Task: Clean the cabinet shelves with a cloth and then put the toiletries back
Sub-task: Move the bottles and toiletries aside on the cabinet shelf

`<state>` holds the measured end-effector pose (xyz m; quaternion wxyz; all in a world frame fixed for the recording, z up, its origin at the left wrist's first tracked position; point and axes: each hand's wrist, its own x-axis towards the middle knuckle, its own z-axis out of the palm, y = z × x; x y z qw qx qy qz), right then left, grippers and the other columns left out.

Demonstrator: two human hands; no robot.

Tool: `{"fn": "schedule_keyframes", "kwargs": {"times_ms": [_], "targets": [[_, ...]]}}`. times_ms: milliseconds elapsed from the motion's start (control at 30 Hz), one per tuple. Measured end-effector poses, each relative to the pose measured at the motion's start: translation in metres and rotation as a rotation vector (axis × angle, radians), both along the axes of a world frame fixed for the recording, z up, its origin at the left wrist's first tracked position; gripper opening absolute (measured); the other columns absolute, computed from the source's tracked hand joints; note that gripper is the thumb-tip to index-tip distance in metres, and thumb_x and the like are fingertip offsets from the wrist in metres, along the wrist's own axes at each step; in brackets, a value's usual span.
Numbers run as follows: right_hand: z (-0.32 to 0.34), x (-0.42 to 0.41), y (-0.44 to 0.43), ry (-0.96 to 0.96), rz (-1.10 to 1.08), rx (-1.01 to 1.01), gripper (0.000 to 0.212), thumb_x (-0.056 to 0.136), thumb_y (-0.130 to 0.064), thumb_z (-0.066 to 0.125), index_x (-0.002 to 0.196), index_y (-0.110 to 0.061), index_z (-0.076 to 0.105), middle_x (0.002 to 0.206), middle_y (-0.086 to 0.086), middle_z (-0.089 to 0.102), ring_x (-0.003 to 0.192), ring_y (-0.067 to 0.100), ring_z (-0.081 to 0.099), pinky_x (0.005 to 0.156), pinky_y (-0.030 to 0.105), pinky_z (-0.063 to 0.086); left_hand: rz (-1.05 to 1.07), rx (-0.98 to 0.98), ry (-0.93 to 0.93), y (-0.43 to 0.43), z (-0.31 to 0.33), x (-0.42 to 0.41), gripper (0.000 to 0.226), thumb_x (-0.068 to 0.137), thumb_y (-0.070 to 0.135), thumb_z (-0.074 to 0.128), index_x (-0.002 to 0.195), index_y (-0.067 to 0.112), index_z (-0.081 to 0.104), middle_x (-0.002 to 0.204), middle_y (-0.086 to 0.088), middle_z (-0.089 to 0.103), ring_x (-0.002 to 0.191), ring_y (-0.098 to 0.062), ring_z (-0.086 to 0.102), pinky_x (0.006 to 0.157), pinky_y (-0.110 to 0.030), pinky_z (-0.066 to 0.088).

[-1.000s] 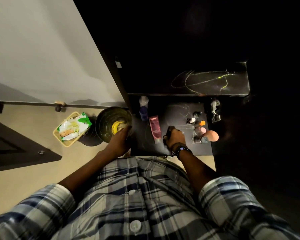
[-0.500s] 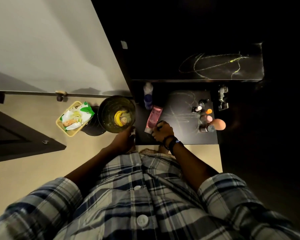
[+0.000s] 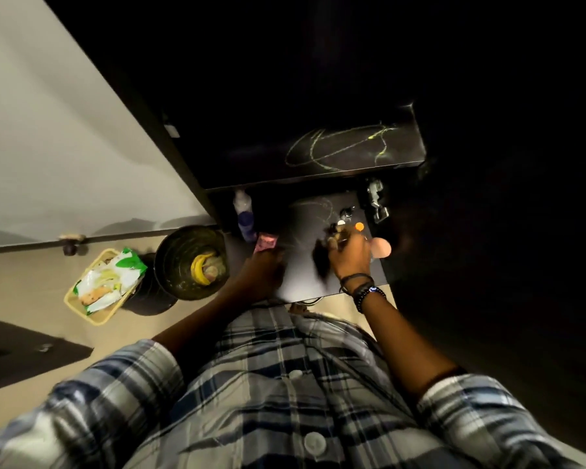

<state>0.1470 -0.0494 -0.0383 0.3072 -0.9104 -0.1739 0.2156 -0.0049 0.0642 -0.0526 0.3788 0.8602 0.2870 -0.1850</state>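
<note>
A dark lower cabinet shelf [image 3: 301, 221] carries toiletries: a white and purple bottle [image 3: 244, 214], a pink tube [image 3: 267, 241], several small bottles [image 3: 344, 218], an orange cap [image 3: 359, 226] and a peach egg-shaped sponge [image 3: 383, 247]. My left hand [image 3: 263, 270] lies over the near end of the pink tube, and blur hides its fingers. My right hand [image 3: 351, 257] is at the small bottles on the right, gripping a dark cloth [image 3: 319, 264] that trails blurred to its left. Above it, the upper shelf [image 3: 352, 150] shows pale scribbled streaks.
A round bin [image 3: 183, 238] holding a banana peel [image 3: 200, 265] stands on the floor left of the cabinet. Beside it is a yellow basket [image 3: 95, 320] of packets. A metal hinge [image 3: 376, 204] sits at the shelf's right. A dark door [image 3: 14, 360] is at the left.
My left hand left the bin's rim and moved right onto the pink tube. My right hand swept the cloth from the shelf's near left across to the small bottles.
</note>
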Motion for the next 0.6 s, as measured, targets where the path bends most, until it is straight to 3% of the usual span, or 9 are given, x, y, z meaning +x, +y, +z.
{"fn": "schedule_keyframes", "kwargs": {"times_ms": [100,167,300,467,600], "targets": [[0.005,0.022,-0.014,-0.144,0.057,-0.013,0.019,0.084,-0.003,0.058,0.102,-0.005,0.063,0.107,0.015,0.063,0.102,0.031,0.059,0.086,0.029,0.044,-0.028,0.085,-0.046,-0.014,0.001,0.035,0.032,0.089,0.023,0.045,0.116,0.012,0.058,0.114,-0.016,0.063,0.107,-0.034,0.059,0.086,-0.039,0.043],[0.008,0.037,-0.019,-0.218,0.104,-0.028,0.019,0.086,-0.004,0.055,0.103,-0.006,0.063,0.11,0.014,0.062,0.104,0.032,0.058,0.088,0.031,0.045,0.014,0.086,-0.099,-0.025,0.005,0.059,0.038,0.094,0.022,0.044,0.129,0.009,0.051,0.126,-0.017,0.058,0.115,-0.034,0.055,0.094,-0.038,0.04],[0.01,0.065,-0.018,-0.16,0.23,-0.096,0.037,0.085,-0.002,0.052,0.121,-0.008,0.059,0.123,0.013,0.06,0.115,0.03,0.056,0.098,0.03,0.043,0.079,0.067,-0.137,-0.037,0.001,0.1,0.05,0.091,0.021,0.051,0.139,0.015,0.039,0.137,-0.016,0.049,0.122,-0.038,0.049,0.1,-0.042,0.039],[0.008,0.09,-0.009,-0.027,0.476,-0.253,0.055,0.077,-0.005,0.067,0.13,-0.015,0.055,0.143,0.01,0.045,0.131,0.027,0.045,0.108,0.026,0.033,0.178,0.097,-0.152,-0.041,-0.007,0.135,0.039,0.084,0.024,0.057,0.122,0.018,0.052,0.126,-0.012,0.055,0.111,-0.039,0.056,0.089,-0.045,0.05],[0.005,0.1,0.004,-0.086,0.577,-0.289,0.052,0.079,-0.004,0.065,0.13,-0.009,0.055,0.143,0.012,0.045,0.133,0.027,0.043,0.108,0.025,0.03,0.234,0.185,-0.133,-0.039,-0.011,0.146,0.028,0.085,0.03,0.06,0.111,0.02,0.061,0.116,-0.009,0.063,0.105,-0.035,0.061,0.081,-0.039,0.05]]}}
